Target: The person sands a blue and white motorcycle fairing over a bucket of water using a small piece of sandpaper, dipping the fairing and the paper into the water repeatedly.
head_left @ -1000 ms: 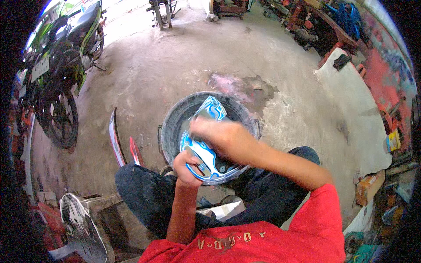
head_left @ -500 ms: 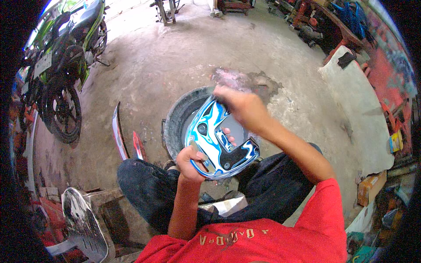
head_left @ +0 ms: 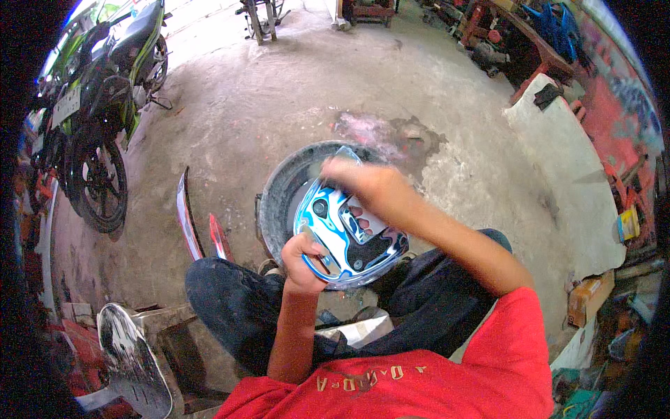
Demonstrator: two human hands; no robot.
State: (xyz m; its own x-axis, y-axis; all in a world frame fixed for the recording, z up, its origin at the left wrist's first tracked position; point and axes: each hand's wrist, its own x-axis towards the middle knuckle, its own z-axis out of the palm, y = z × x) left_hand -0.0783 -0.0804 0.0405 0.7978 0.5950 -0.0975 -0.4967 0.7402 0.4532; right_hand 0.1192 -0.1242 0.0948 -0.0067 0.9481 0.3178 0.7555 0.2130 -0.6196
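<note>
Blue-and-white fairing panel, left hand gripping, right hand on top

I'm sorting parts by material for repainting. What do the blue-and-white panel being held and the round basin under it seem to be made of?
Blue-and-white panel: likely moulded plastic with a glossy painted finish; it shows sharp highlights, thin curved edges and cut-out holes. Round basin: looks like dull grey plastic or rubber, matte and stained; hard to tell which. The left hand and right hand both grip the panel.

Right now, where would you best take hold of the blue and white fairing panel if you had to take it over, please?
Probably the blue and white fairing panel by its far upper tip, coming from the basin side: the left hand already clamps the near edge, the right hand covers the top.
</note>
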